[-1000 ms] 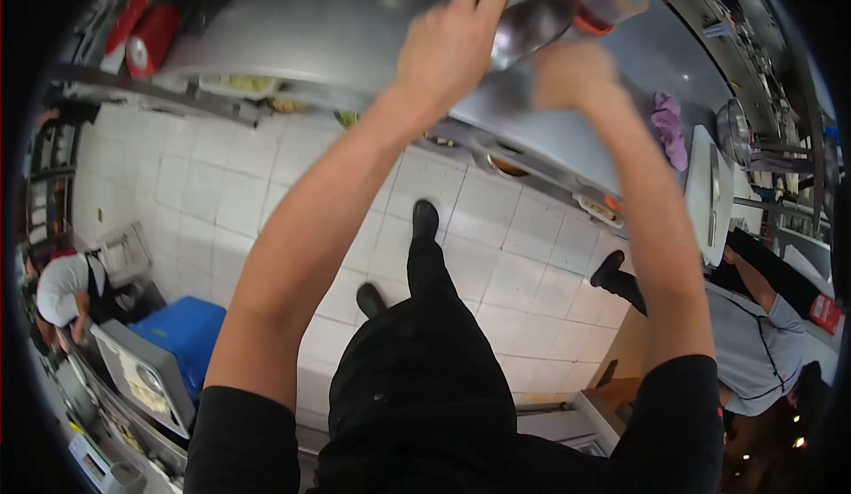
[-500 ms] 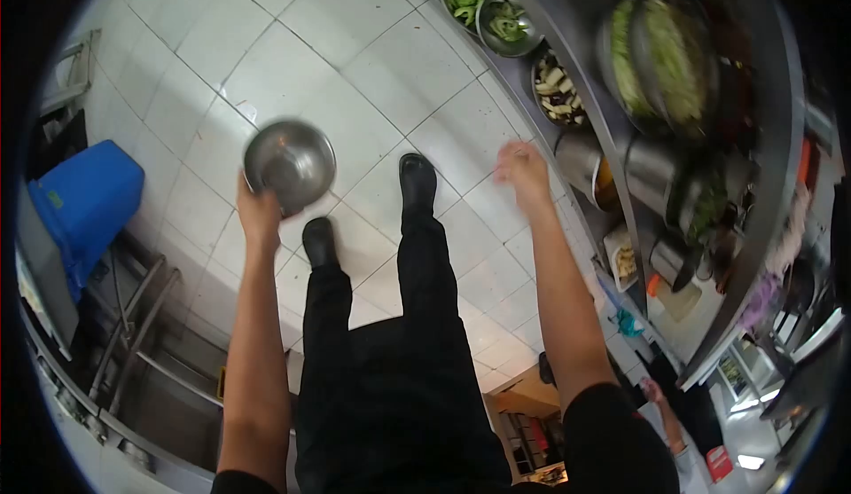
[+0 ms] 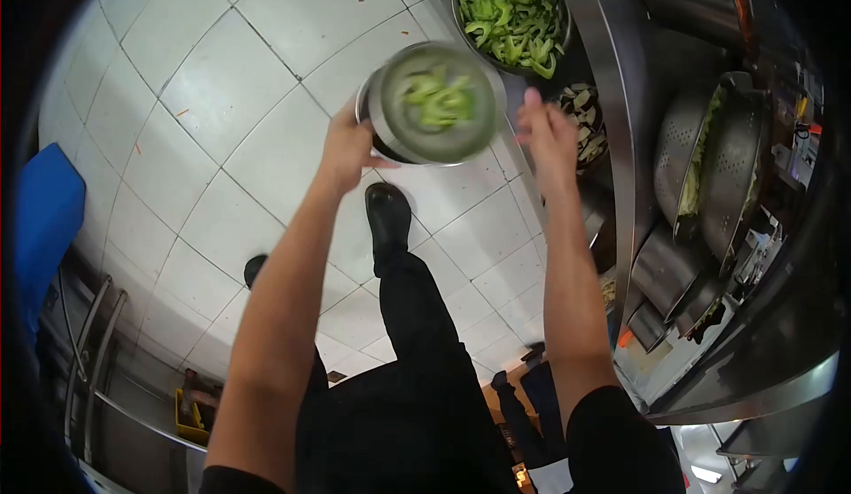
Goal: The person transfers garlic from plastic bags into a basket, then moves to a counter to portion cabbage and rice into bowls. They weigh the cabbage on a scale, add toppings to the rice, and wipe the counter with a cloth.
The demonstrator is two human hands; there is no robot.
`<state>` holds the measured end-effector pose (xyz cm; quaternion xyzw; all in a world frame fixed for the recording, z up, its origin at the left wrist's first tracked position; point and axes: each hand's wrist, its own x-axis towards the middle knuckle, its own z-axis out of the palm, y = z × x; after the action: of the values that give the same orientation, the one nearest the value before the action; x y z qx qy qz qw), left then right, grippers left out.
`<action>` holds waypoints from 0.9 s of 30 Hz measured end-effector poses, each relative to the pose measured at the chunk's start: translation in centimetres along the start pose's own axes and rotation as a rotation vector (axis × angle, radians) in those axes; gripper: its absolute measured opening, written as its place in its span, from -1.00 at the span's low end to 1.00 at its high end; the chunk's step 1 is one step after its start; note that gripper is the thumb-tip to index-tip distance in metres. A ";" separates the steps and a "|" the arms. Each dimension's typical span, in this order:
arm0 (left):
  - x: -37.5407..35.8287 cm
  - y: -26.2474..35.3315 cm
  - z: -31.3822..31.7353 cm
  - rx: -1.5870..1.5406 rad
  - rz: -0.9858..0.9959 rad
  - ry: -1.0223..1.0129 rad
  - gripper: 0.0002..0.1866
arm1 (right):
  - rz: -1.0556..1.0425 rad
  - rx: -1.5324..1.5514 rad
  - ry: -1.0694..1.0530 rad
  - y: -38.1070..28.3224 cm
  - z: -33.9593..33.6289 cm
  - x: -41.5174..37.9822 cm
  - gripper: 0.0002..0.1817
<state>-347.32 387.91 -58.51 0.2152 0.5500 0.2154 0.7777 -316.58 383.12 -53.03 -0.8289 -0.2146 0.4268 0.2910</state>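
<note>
My left hand (image 3: 346,150) grips a metal bowl (image 3: 365,108) by its left edge, held over the floor in front of me. A second, blurred metal bowl (image 3: 479,130) with a few green vegetable slices (image 3: 437,99) appears nested in it. My right hand (image 3: 551,135) is just right of the bowls and apart from them, holding nothing, with its fingers partly bent and spread. Beyond it on the lower shelf are a large bowl (image 3: 457,17) heaped with green slices and a container of pale and dark cut pieces (image 3: 581,126), partly hidden by the hand.
Metal shelving (image 3: 612,59) runs along my right, with perforated colanders (image 3: 687,144) and metal pots (image 3: 669,268) on the upper level. A blue bin (image 3: 49,228) and metal rails (image 3: 97,361) stand at left. Another person's legs (image 3: 527,405) show at the bottom.
I have moved nearer the shelf. The bowl in my left hand has come right, and the small bowl of green slices has left the shelf and is now with it.
</note>
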 end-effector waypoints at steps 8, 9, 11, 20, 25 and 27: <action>3.7 4.2 -0.8 0.134 0.067 -0.009 -0.44 | -0.589 -0.927 0.019 -9.8 6.5 13.7 -0.03; 3.7 4.3 -0.3 0.090 0.062 0.000 -0.43 | -0.531 -1.071 0.080 -9.4 7.4 14.1 -0.03; 3.4 4.4 0.9 0.047 0.051 0.009 -0.43 | -0.572 -1.031 0.094 -8.3 7.2 14.3 -0.08; 3.1 5.8 5.3 -0.092 0.094 0.049 -0.47 | -0.708 -0.528 0.120 -4.5 2.4 15.3 -0.43; 3.8 5.7 5.8 -0.018 0.086 0.090 -0.61 | -0.376 -0.302 0.187 -5.6 0.9 10.2 -0.53; 4.1 5.4 5.7 -0.003 0.080 0.110 -0.56 | -0.206 -0.244 0.244 -5.4 1.7 7.7 -0.49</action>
<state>-341.19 394.08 -56.84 0.2239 0.5823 0.2587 0.7375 -314.43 392.29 -54.67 -0.8772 -0.3115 0.2622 0.2545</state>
